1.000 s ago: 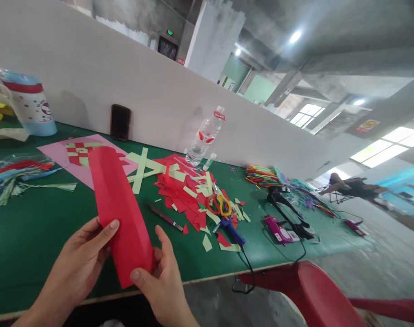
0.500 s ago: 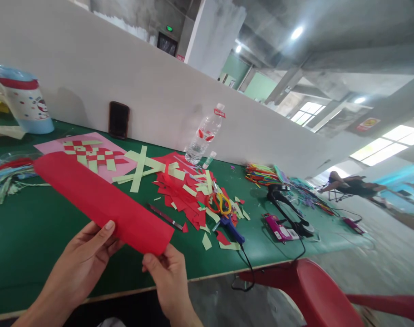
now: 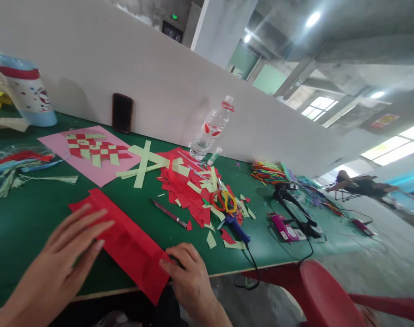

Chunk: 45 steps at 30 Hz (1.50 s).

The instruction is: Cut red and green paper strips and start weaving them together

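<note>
A folded sheet of red paper (image 3: 132, 245) lies slantwise at the table's front edge, its lower corner jutting past the edge. Over its left part my left hand (image 3: 66, 259) is spread, fingers stretched out and slightly blurred. My right hand (image 3: 189, 268) pinches the paper's right end between thumb and fingers. Behind it, a pink sheet (image 3: 103, 175) bears a woven piece of red and pale green strips (image 3: 94, 147). A dark red pen-like tool (image 3: 168, 213) rests to the right of the paper, near red and green scraps (image 3: 189, 190).
Scissors (image 3: 230, 203) and a blue glue gun (image 3: 239, 230) with a cord lie by the scraps. A water bottle (image 3: 210, 131), glue stick (image 3: 214, 156), phone (image 3: 122, 113) and flask (image 3: 26, 91) stand along the wall. A red chair (image 3: 326, 290) is at the right.
The red paper has come down from the air onto the table and shows a folded strip along its edge. My left hand has let go and spread; my right hand still grips the end.
</note>
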Each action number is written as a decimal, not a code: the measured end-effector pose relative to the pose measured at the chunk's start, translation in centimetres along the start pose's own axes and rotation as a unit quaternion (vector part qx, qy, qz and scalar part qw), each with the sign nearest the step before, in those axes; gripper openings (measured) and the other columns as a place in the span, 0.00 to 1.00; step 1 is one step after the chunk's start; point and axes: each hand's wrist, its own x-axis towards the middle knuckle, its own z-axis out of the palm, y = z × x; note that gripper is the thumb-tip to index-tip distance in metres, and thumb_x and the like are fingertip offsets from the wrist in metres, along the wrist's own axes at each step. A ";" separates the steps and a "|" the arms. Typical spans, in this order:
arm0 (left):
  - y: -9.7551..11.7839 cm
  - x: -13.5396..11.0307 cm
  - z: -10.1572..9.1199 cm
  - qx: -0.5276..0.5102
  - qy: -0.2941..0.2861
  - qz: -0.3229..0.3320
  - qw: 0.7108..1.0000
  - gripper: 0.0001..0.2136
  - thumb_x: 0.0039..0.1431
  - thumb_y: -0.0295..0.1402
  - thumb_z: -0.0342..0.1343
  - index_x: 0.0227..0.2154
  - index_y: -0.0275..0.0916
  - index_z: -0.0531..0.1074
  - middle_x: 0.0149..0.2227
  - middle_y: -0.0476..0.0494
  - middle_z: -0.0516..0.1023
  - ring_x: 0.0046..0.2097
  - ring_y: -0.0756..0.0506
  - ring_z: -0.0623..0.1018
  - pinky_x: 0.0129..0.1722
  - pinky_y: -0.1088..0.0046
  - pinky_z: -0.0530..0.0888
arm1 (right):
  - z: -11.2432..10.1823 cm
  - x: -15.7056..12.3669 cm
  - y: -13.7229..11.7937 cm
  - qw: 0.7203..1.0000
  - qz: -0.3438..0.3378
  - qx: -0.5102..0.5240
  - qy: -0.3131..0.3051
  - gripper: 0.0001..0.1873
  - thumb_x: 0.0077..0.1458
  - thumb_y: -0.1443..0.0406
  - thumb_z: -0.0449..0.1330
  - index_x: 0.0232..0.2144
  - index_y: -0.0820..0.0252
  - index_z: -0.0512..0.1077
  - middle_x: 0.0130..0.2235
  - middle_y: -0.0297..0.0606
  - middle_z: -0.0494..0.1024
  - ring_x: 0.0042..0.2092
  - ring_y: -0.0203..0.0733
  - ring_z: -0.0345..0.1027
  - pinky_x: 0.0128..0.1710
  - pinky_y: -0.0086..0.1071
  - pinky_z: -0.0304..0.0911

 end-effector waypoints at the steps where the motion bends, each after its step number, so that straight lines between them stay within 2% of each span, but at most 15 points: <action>1: 0.4 0.7 0.7 0.029 -0.026 0.061 0.997 0.22 0.72 0.38 0.52 0.67 0.55 0.69 0.68 0.49 0.75 0.72 0.35 0.67 0.70 0.52 0.64 | -0.1 -0.1 0.2 1.000 0.001 0.001 -0.009 0.19 0.70 0.75 0.52 0.44 0.54 0.81 0.44 0.39 0.83 0.45 0.44 0.72 0.43 0.35 0.71; 3: 0.7 2.0 2.3 0.071 -0.047 0.155 0.984 0.20 0.73 0.38 0.49 0.64 0.54 0.73 0.63 0.50 0.81 0.65 0.37 0.76 0.65 0.57 0.69 | -0.2 -0.4 0.5 1.000 0.005 0.007 -0.027 0.19 0.68 0.76 0.52 0.45 0.54 0.81 0.45 0.39 0.83 0.47 0.45 0.72 0.45 0.37 0.71; 5: 0.6 2.9 3.7 0.102 -0.073 0.187 0.974 0.19 0.74 0.37 0.48 0.62 0.53 0.76 0.60 0.51 0.84 0.63 0.38 0.78 0.62 0.57 0.70 | -0.3 -0.7 0.8 0.999 0.013 0.017 -0.045 0.19 0.66 0.76 0.54 0.46 0.54 0.81 0.46 0.39 0.83 0.49 0.46 0.71 0.47 0.38 0.70; 8: 0.5 3.5 5.4 0.107 -0.110 0.172 0.973 0.18 0.75 0.39 0.47 0.59 0.55 0.78 0.57 0.52 0.86 0.63 0.38 0.78 0.67 0.53 0.63 | -0.2 -1.1 1.0 0.998 0.027 0.028 -0.059 0.21 0.62 0.78 0.55 0.48 0.54 0.80 0.47 0.39 0.82 0.49 0.45 0.71 0.47 0.38 0.69; 12: 0.3 3.6 6.4 0.096 -0.117 0.150 0.977 0.19 0.77 0.41 0.44 0.51 0.55 0.83 0.54 0.49 0.88 0.62 0.37 0.80 0.74 0.44 0.44 | 0.1 -1.4 1.0 0.997 0.034 0.035 -0.060 0.22 0.59 0.79 0.56 0.48 0.54 0.80 0.47 0.39 0.82 0.49 0.45 0.70 0.47 0.38 0.68; 15: -0.4 3.2 6.2 0.089 -0.136 0.185 0.969 0.17 0.75 0.46 0.49 0.58 0.58 0.79 0.58 0.49 0.85 0.62 0.39 0.80 0.76 0.48 0.37 | -0.2 -1.3 0.8 0.995 0.046 0.032 -0.083 0.22 0.58 0.77 0.57 0.48 0.53 0.80 0.48 0.40 0.82 0.50 0.46 0.70 0.49 0.39 0.69; 18: -0.9 2.4 5.5 0.092 -0.159 0.202 0.962 0.23 0.71 0.50 0.54 0.66 0.61 0.70 0.66 0.49 0.79 0.67 0.39 0.75 0.76 0.53 0.40 | -0.8 -0.9 0.3 0.991 0.064 0.039 -0.115 0.21 0.57 0.75 0.57 0.49 0.55 0.80 0.50 0.41 0.81 0.52 0.48 0.70 0.51 0.42 0.70; 21: -0.8 1.7 5.1 0.092 -0.167 0.192 0.963 0.26 0.70 0.48 0.56 0.70 0.64 0.63 0.69 0.50 0.74 0.70 0.38 0.72 0.75 0.54 0.41 | -1.2 -0.6 -0.1 0.990 0.071 0.053 -0.106 0.20 0.57 0.73 0.57 0.48 0.55 0.80 0.49 0.41 0.82 0.51 0.49 0.71 0.51 0.42 0.70; 25: -0.1 1.9 4.6 0.080 -0.158 0.169 0.970 0.24 0.70 0.49 0.56 0.67 0.66 0.67 0.67 0.50 0.77 0.67 0.38 0.76 0.75 0.51 0.44 | -1.2 -0.5 -0.3 0.993 0.073 0.040 -0.089 0.12 0.65 0.68 0.60 0.47 0.55 0.80 0.48 0.41 0.83 0.51 0.48 0.72 0.51 0.42 0.71; 29: -0.6 2.1 3.4 0.103 -0.155 0.213 0.959 0.19 0.72 0.42 0.53 0.63 0.66 0.73 0.63 0.50 0.81 0.61 0.38 0.81 0.74 0.50 0.36 | -1.5 -0.7 0.1 0.992 0.079 -0.014 -0.096 0.09 0.70 0.62 0.61 0.47 0.54 0.81 0.48 0.41 0.83 0.51 0.51 0.72 0.50 0.44 0.71; 31: -1.5 1.6 2.8 0.102 -0.149 0.230 0.956 0.21 0.69 0.36 0.53 0.60 0.65 0.76 0.60 0.50 0.83 0.57 0.37 0.83 0.73 0.48 0.40 | -1.8 -0.8 0.3 0.992 0.083 -0.033 -0.094 0.10 0.71 0.60 0.61 0.46 0.54 0.81 0.48 0.41 0.83 0.52 0.51 0.72 0.50 0.44 0.70; 34: -3.1 0.2 2.4 0.100 -0.162 0.205 0.960 0.25 0.64 0.30 0.53 0.56 0.67 0.78 0.57 0.50 0.86 0.54 0.35 0.84 0.68 0.46 0.57 | -2.0 -0.8 0.6 0.991 0.083 -0.050 -0.092 0.10 0.71 0.59 0.62 0.46 0.54 0.82 0.48 0.40 0.83 0.53 0.52 0.72 0.52 0.45 0.70; 37: -3.6 -1.1 2.2 0.127 -0.186 0.169 0.960 0.26 0.61 0.31 0.56 0.56 0.70 0.78 0.57 0.49 0.85 0.53 0.32 0.83 0.59 0.46 0.66 | -2.2 -0.8 0.7 0.988 0.085 -0.066 -0.109 0.08 0.69 0.60 0.65 0.47 0.54 0.82 0.50 0.41 0.83 0.54 0.53 0.71 0.53 0.47 0.70; 42: -2.3 -1.5 1.5 0.141 -0.181 0.121 0.966 0.22 0.61 0.34 0.56 0.53 0.69 0.80 0.55 0.45 0.86 0.53 0.30 0.82 0.56 0.45 0.68 | -2.5 -0.7 0.8 0.979 0.104 -0.096 -0.145 0.13 0.64 0.64 0.68 0.51 0.50 0.81 0.54 0.42 0.81 0.58 0.56 0.68 0.55 0.50 0.69; 45: -2.7 -1.7 0.6 0.157 -0.196 0.080 0.965 0.23 0.61 0.32 0.52 0.51 0.66 0.83 0.53 0.44 0.87 0.53 0.31 0.82 0.55 0.47 0.70 | -2.6 -0.8 0.8 0.977 0.111 -0.097 -0.155 0.16 0.63 0.66 0.68 0.53 0.49 0.81 0.55 0.42 0.81 0.58 0.58 0.68 0.55 0.52 0.70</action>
